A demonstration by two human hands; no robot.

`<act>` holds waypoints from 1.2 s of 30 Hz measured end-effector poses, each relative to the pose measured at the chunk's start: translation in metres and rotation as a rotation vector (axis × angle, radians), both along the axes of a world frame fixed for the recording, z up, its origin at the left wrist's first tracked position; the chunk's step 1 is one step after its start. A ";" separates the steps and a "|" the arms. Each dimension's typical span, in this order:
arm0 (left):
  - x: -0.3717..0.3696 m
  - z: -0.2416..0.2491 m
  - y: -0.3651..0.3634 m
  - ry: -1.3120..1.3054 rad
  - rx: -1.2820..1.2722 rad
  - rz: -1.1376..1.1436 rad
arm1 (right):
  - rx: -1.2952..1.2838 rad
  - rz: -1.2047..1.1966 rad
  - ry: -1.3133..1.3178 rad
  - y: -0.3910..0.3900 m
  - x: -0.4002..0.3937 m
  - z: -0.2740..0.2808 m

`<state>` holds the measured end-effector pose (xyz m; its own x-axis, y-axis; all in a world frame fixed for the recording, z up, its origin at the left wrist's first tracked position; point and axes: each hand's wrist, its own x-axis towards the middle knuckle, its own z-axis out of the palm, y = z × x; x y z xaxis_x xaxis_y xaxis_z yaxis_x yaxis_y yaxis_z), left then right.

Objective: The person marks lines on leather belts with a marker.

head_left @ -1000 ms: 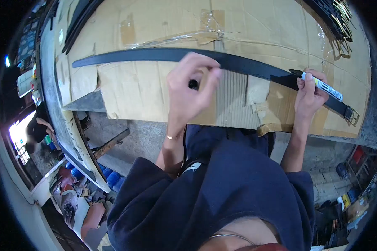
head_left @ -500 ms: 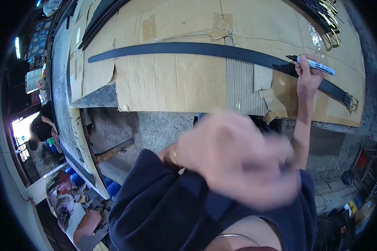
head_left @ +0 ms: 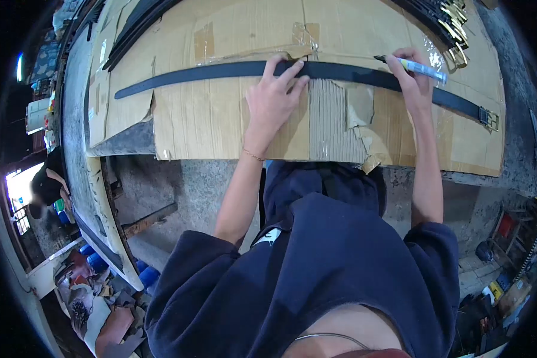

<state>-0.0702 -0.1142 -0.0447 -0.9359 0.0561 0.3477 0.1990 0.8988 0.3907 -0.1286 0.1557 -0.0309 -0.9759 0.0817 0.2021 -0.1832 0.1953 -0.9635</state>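
Observation:
A long black belt [head_left: 191,73] stretches across the cardboard-covered table, its gold-coloured buckle [head_left: 491,120] at the right end. My left hand [head_left: 271,101] rests on the middle of the belt with its fingers spread over the strap. In my right hand [head_left: 417,92] is a marker pen [head_left: 425,70] with a pale blue and white barrel, held between thumb and fingers. Its black tip points left, just above the belt's upper edge. Part of the belt is hidden behind the right hand.
Flattened cardboard [head_left: 221,128], torn in places, covers the table. Several belts with gold-coloured buckles [head_left: 453,27] are bundled at the top right. Black straps [head_left: 138,33] lie at the top left. Another person [head_left: 52,182] is at the far left, above leather scraps [head_left: 110,322] on the floor.
My left hand has gone from a blur in front of my chest to the middle of the belt. The right hand and marker have shifted a little left and up.

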 end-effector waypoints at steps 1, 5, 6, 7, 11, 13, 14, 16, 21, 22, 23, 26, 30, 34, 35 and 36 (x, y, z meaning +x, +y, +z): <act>0.001 -0.003 0.003 0.046 0.015 0.047 | 0.038 0.053 -0.047 -0.005 -0.001 -0.001; -0.002 -0.003 0.020 0.063 0.023 0.177 | 0.007 0.150 0.001 -0.023 -0.003 -0.020; -0.002 -0.004 0.020 0.055 0.021 0.188 | 0.005 0.171 0.063 -0.024 -0.004 -0.027; -0.003 -0.006 0.020 0.065 0.034 0.183 | 0.002 0.180 0.054 -0.024 -0.005 -0.033; -0.005 -0.010 0.018 0.121 0.016 0.161 | 0.076 0.177 0.086 -0.023 -0.002 -0.033; -0.004 -0.009 0.018 0.111 0.020 0.166 | 0.136 0.188 0.107 -0.025 -0.003 -0.031; -0.004 -0.008 0.018 0.107 0.026 0.167 | 0.187 0.180 0.119 -0.026 -0.002 -0.029; -0.005 -0.009 0.018 0.113 0.030 0.169 | 0.238 0.177 0.127 -0.027 -0.003 -0.028; -0.004 -0.009 0.019 0.131 0.010 0.166 | 0.276 0.205 0.160 -0.030 0.001 -0.024; -0.004 -0.008 0.019 0.115 0.012 0.164 | 0.274 0.209 0.161 -0.030 0.001 -0.023; -0.003 -0.007 0.018 0.099 0.013 0.162 | 0.267 0.207 0.158 -0.030 0.000 -0.023; -0.003 -0.007 0.019 0.118 0.017 0.167 | 0.073 0.199 0.100 -0.026 -0.002 -0.028; -0.004 -0.007 0.019 0.115 0.025 0.161 | 0.040 0.171 0.099 -0.024 -0.002 -0.032; -0.004 -0.007 0.019 0.103 0.011 0.165 | 0.103 0.191 0.106 -0.022 -0.004 -0.033; -0.002 -0.008 0.020 0.100 0.002 0.172 | 0.110 0.190 0.083 -0.022 -0.003 -0.032; -0.001 -0.009 0.020 0.095 0.003 0.172 | 0.115 0.189 0.060 -0.023 -0.002 -0.031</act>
<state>-0.0710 -0.0943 -0.0535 -0.8945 -0.1030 0.4350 0.0787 0.9216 0.3802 -0.1303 0.1328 -0.0614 -0.9577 -0.1283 0.2577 -0.2833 0.2604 -0.9230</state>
